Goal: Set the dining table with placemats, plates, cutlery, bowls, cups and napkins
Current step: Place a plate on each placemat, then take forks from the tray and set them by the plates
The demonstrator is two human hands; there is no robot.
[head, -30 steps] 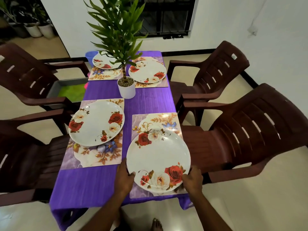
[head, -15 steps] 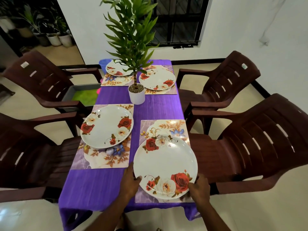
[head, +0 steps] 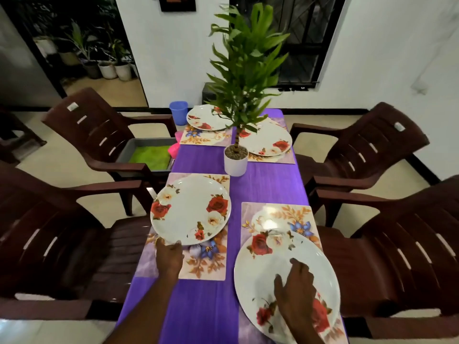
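No legible text, labels, brand marks, numbers or signs are visible. The plates [head: 191, 209] and placemats [head: 278, 214] carry floral patterns only. Pale tags on the chair [head: 99, 130] backs are too small and blurred to read.

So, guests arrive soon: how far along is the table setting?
Done: four placemats, a floral plate on each. In hand: the left hand grips the near-left plate by its rim, and the right hand lies across the near-right plate. Left: cutlery, bowls, cups and napkins; none show on the purple tablecloth.
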